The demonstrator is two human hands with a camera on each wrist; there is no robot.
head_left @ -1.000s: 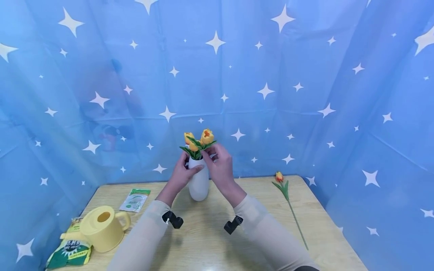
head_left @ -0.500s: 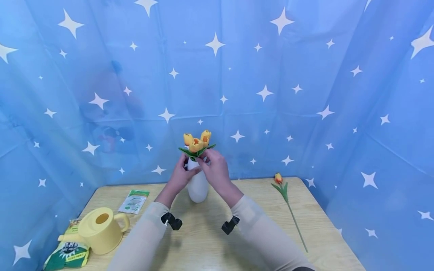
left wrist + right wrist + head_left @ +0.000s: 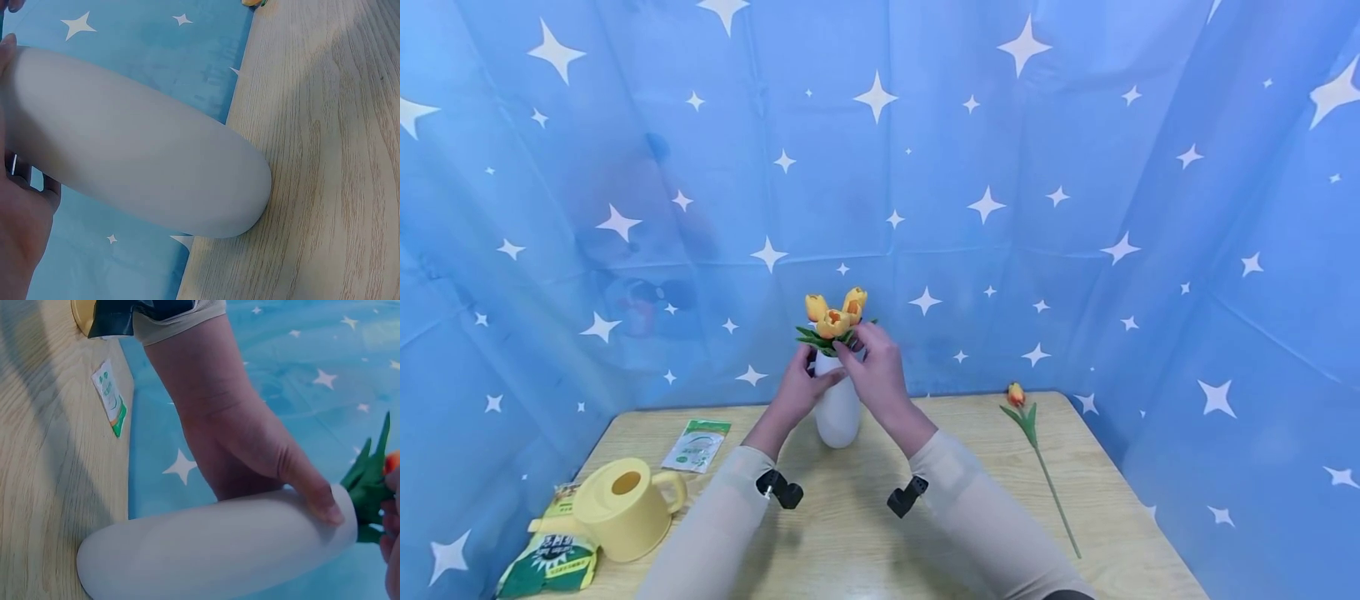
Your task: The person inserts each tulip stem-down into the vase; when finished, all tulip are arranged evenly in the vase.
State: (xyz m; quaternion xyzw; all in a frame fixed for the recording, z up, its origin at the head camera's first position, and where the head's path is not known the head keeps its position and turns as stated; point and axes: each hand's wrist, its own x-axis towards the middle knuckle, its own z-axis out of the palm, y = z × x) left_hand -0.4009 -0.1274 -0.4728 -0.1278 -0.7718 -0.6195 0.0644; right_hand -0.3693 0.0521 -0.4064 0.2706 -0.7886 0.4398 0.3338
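Note:
A white vase stands on the table toward its back edge, with yellow-orange tulips and green leaves rising from its mouth. My left hand grips the vase just under the rim, thumb across the front, as the right wrist view also shows. At the mouth my right hand pinches a tulip among the leaves below the blossoms; the exact spot is hidden by the fingers. In the left wrist view the vase body looks smooth and its base touches the wood.
A single orange-red tulip with a long stem lies on the right of the table. At left are a yellow watering can, a green bag and a white-green packet. A blue starred curtain hangs behind.
My right hand has moved slightly left and down at the vase mouth. The front tulip has turned so its orange centre shows. My left hand keeps its hold on the vase.

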